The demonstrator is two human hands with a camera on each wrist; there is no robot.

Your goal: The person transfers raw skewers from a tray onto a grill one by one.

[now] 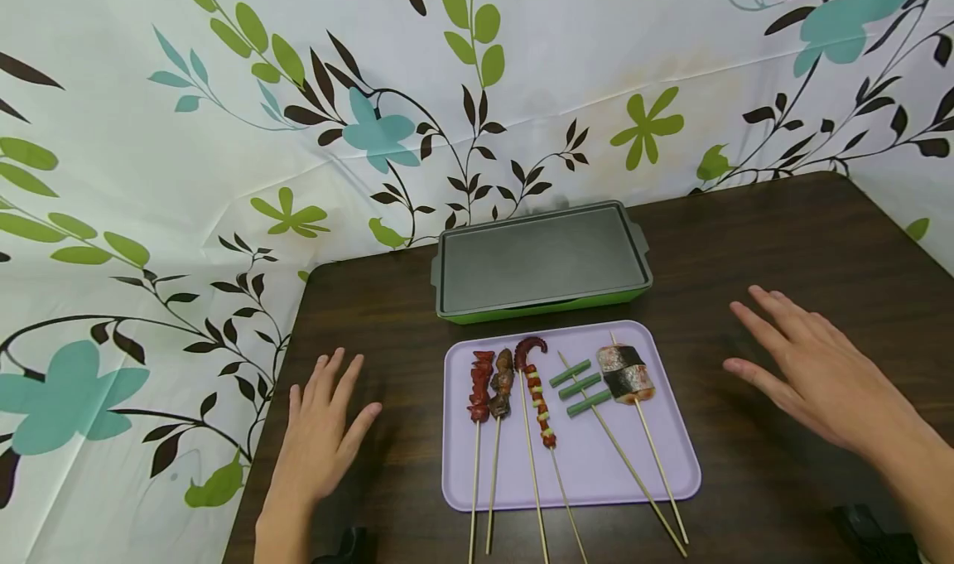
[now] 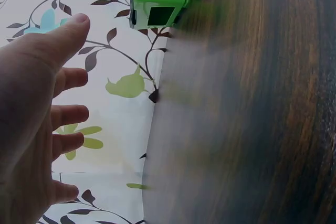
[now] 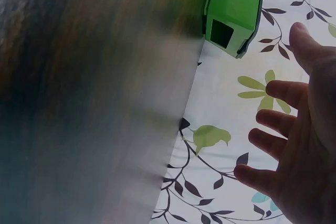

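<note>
My left hand is over the table to the left of a lilac tray, fingers spread and holding nothing. On the other side, my right hand hovers to the right of the tray, its fingers also extended and bare. Several skewers lie side by side on the tray: red meat pieces, a browned meat skewer, a curled octopus tentacle, a thin red-and-green skewer, green stalks and a thick fish skewer. Their wooden sticks reach past the tray's near edge.
Behind the tray stands a green grill with a flat dark plate on top and a handle at each end. A dark wooden table carries everything. Along its far and left sides hangs a white floral cloth.
</note>
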